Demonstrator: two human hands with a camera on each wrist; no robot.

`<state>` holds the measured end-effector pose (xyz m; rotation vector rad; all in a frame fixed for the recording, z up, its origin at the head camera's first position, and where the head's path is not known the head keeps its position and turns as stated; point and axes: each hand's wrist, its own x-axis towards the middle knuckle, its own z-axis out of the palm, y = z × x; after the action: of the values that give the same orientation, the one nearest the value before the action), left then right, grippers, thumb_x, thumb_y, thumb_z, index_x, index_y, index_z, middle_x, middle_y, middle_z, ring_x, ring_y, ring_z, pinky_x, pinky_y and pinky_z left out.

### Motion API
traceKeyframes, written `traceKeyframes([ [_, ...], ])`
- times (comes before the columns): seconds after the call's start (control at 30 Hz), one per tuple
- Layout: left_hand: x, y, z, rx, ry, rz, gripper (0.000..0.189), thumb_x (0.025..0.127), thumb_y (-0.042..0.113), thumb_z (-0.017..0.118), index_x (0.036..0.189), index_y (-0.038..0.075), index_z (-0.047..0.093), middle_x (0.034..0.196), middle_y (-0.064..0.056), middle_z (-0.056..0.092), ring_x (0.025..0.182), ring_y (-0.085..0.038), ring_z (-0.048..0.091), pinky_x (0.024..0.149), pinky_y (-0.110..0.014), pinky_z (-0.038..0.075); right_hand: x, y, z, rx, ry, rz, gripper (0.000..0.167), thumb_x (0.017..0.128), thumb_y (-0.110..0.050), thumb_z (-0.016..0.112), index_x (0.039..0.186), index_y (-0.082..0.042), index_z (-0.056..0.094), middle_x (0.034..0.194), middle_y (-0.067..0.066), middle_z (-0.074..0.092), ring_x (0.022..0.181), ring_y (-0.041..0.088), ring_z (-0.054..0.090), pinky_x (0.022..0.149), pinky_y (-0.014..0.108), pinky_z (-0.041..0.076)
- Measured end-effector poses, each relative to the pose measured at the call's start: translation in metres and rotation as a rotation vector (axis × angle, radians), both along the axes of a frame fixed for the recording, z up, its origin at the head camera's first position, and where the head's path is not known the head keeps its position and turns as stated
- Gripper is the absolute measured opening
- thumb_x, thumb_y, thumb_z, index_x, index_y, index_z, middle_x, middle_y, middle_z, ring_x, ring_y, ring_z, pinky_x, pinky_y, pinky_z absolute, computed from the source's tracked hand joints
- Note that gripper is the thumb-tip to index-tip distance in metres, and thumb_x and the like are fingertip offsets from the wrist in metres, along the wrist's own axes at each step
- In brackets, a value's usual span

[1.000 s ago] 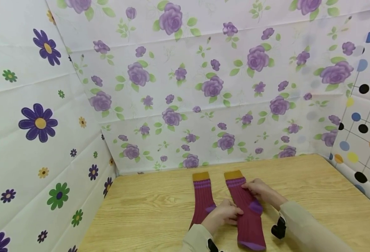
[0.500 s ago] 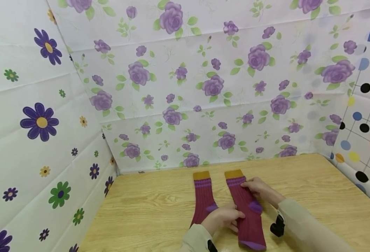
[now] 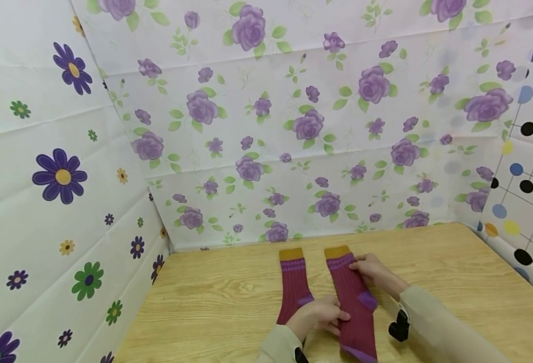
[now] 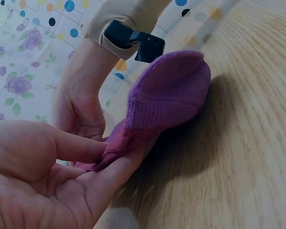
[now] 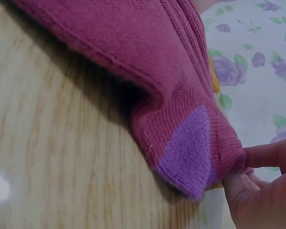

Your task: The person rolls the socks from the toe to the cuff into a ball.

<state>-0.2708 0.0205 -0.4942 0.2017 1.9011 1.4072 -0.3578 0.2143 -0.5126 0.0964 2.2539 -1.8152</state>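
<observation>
Two maroon ribbed socks with mustard cuffs and purple stripes, heels and toes lie side by side, cuffs toward the back. My left hand [image 3: 319, 316] pinches the edge of the right-hand sock [image 3: 356, 322] at mid-foot, between thumb and fingers. Near the striped cuff, my right hand [image 3: 371, 268] pinches the same sock's other edge. In the left wrist view the purple toe [image 4: 169, 90] stands raised off the table. The purple heel [image 5: 186, 152] shows beside my right fingers in the right wrist view. The left-hand sock [image 3: 293, 287] is partly hidden behind my left hand.
The wood-grain table [image 3: 212, 302] meets a white cloth with purple roses [image 3: 309, 124] at the back. Patterned cloths rise at both sides, daisies [image 3: 63, 176] on the left and coloured dots on the right. A black wrist camera [image 3: 399, 326] sits on the right sleeve.
The toe end of the right-hand sock has shifted slightly left and toward me, with my left hand on it. Both hands keep their pinch. The left-hand sock stays in place.
</observation>
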Motion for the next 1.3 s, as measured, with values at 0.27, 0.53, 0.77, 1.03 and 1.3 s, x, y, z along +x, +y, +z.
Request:
traceKeyframes([
  [0.27, -0.003, -0.007, 0.0, -0.014, 0.0, -0.006, 0.014, 0.095, 0.001, 0.055, 0.108, -0.004, 0.059, 0.1, -0.017, 0.07, 0.1, -0.031, 0.068, 0.083, -0.044, 0.056, -0.005, -0.003, -0.002, -0.059, 0.053, 0.003, 0.056, 0.092, 0.0, 0.053, 0.14, 0.018, 0.032, 0.076, -0.001, 0.068, 0.054, 0.001, 0.05, 0.051, 0.019, 0.044],
  [0.53, -0.004, -0.015, 0.004, -0.024, 0.0, -0.015, 0.035, 0.095, 0.001, 0.056, 0.126, -0.012, 0.049, 0.104, -0.016, 0.067, 0.101, -0.029, 0.067, 0.083, -0.041, 0.056, -0.002, -0.008, 0.003, -0.092, 0.068, 0.03, 0.056, 0.095, -0.001, 0.052, 0.141, 0.018, 0.027, 0.112, 0.024, 0.065, 0.09, 0.016, 0.066, 0.075, 0.032, 0.057],
  [0.77, -0.002, -0.02, 0.009, -0.041, 0.006, 0.009, 0.062, 0.094, 0.001, 0.058, 0.142, -0.019, 0.025, 0.134, -0.032, 0.048, 0.109, -0.034, 0.062, 0.084, -0.041, 0.056, -0.002, -0.012, 0.008, -0.119, 0.083, 0.052, 0.057, 0.097, -0.005, 0.051, 0.145, 0.015, 0.025, 0.127, 0.03, 0.056, 0.098, 0.017, 0.065, 0.079, 0.032, 0.056],
  [1.03, -0.003, -0.026, 0.01, -0.018, 0.016, -0.003, 0.062, 0.094, 0.0, 0.056, 0.142, -0.021, 0.022, 0.122, -0.024, 0.056, 0.109, -0.034, 0.062, 0.086, -0.042, 0.055, -0.004, -0.014, 0.012, -0.214, 0.088, 0.082, 0.061, 0.097, -0.01, 0.054, 0.147, 0.01, 0.024, 0.115, 0.012, 0.065, 0.096, 0.013, 0.065, 0.08, 0.03, 0.055],
  [1.3, -0.004, -0.034, 0.012, -0.005, 0.013, -0.008, 0.062, 0.095, 0.001, 0.055, 0.142, -0.021, 0.021, 0.118, -0.021, 0.056, 0.107, -0.032, 0.063, 0.087, -0.042, 0.055, -0.005, -0.016, 0.013, -0.27, 0.069, 0.09, 0.063, 0.097, -0.012, 0.055, 0.148, 0.008, 0.024, 0.113, 0.006, 0.064, 0.094, 0.009, 0.064, 0.08, 0.028, 0.054],
])
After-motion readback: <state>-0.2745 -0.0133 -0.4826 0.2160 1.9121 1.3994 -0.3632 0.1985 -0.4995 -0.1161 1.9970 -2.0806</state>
